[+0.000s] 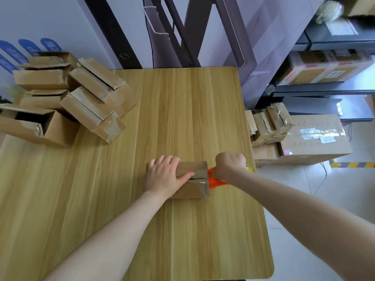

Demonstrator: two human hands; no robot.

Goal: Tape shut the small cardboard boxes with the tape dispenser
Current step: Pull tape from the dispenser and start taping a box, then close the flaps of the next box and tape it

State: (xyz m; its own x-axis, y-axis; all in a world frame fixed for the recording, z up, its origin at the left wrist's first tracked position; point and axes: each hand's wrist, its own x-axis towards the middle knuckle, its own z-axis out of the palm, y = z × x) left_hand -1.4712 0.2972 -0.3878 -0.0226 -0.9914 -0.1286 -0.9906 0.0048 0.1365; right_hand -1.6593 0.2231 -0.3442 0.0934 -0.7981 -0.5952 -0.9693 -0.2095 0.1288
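1. Cardboard box in hand lies on the counter, near its right edge, flaps closed with the seam running left to right. A glossy strip of tape shows over the seam at the box's right end.
2. Left hand lies flat on top of the box's left half, fingers together, thumb stretched along the seam, pressing the flaps down.
3. Right hand is closed in a fist around the orange tape dispenser, which sits against the box's right end, just off the counter-side corner. Box is between the two hands.
4. Risks, as judged:
   - Tape may wrinkle or lift at the end if the dispenser is pulled at an angle to the seam.
   - Box could slide toward the right edge under the pull; only the left palm anchors it.
   - Left thumb lies on the seam line, close to the tape.
5. Further out: a heap of untaped boxes at the counter's far left, well apart. Taped small boxes are stacked on a large carton on the floor to the right.
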